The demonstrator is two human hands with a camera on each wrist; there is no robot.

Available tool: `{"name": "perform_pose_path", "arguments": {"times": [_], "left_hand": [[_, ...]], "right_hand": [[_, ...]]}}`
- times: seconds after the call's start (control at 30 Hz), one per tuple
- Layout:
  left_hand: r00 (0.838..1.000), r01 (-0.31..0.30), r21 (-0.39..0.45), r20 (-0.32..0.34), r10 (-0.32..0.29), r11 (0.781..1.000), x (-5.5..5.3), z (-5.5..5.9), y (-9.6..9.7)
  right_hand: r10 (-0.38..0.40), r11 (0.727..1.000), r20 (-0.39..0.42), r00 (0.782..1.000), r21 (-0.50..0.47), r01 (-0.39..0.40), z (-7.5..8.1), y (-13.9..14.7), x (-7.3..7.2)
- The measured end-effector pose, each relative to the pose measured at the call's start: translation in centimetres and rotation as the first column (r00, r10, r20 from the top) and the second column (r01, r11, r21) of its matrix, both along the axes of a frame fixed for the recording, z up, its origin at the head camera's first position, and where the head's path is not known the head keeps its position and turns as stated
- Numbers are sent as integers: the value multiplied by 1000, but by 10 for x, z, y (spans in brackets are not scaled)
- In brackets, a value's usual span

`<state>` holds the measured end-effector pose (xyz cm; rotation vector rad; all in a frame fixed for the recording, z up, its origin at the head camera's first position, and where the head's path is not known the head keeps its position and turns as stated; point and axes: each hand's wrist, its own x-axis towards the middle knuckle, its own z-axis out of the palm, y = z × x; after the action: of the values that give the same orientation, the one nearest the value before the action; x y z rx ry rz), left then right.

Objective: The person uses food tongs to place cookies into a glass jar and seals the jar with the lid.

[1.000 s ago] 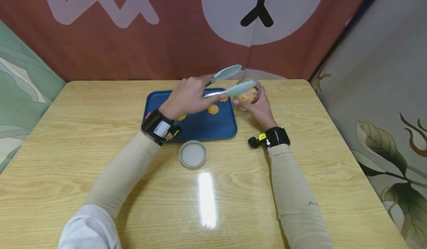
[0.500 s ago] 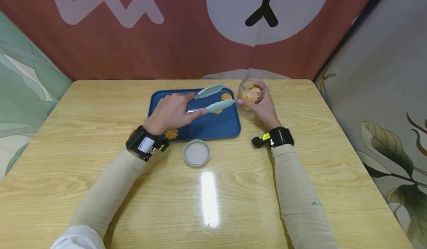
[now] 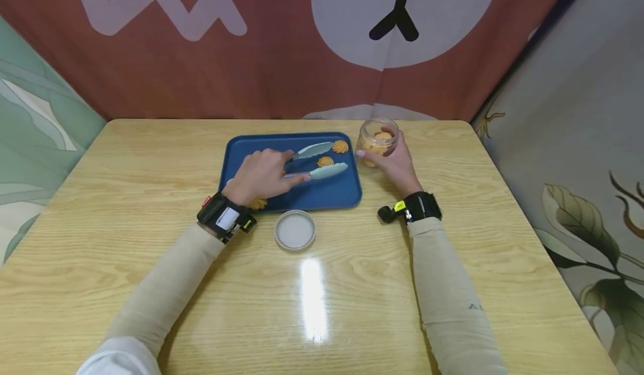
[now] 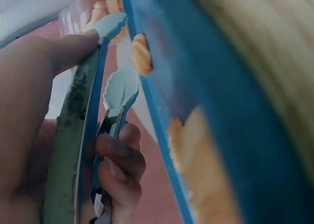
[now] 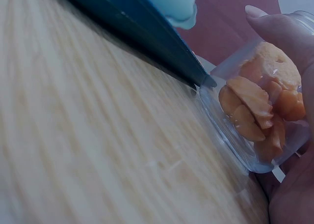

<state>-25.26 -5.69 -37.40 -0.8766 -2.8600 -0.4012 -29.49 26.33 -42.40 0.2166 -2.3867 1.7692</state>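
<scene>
At the near side, a left sleeve (image 3: 166, 280) and a right sleeve (image 3: 448, 285), both beige, are stretched over the wood-grained tabletop (image 3: 372, 291), on which a strip of light is reflected. A round lid (image 3: 295, 231) is laid flat between them, just beside the near edge of a blue tray (image 3: 317, 197). A black band is worn on each wrist. In the tray's near left corner, a near cookie (image 3: 259, 204) is partly hidden by the left hand (image 3: 261, 174), which is held over the tray. By that hand's grip a pair of tongs (image 3: 329, 171) is grasped, one arm being pressed by the thumb and the other held by curled fingers, as is seen from the left wrist. The tongs' pale green heads are spread apart. Between these heads a middle cookie (image 3: 325, 161) is framed; whether it is touched cannot be told. A far cookie (image 3: 340, 146) is placed just beside the tip of the farther head. To the right of the tray, a clear jar (image 3: 366, 134) is clasped by the right hand (image 3: 396, 165), its grip being wrapped round the side with the thumb toward the tray. The jar's mouth is turned upward, and several jar cookies (image 5: 248, 106) are piled inside. Beyond the tabletop, a reddish-brown cloth (image 3: 282, 79) is hung, printed with white shapes
</scene>
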Motion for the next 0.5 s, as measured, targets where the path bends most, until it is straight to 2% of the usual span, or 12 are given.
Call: {"name": "perform_pose_path", "arguments": {"times": [0.23,0.5], "left_hand": [[998,-17,-17,65,18,1000,-3,-8,2],[995,-19,-37,102,23,999,-7,-10,4]], "right_hand": [[7,1000,3,1000,-4,-7,-2,-3,-1],[-33,999,20,999,42,33,-1,-2,0]]}}
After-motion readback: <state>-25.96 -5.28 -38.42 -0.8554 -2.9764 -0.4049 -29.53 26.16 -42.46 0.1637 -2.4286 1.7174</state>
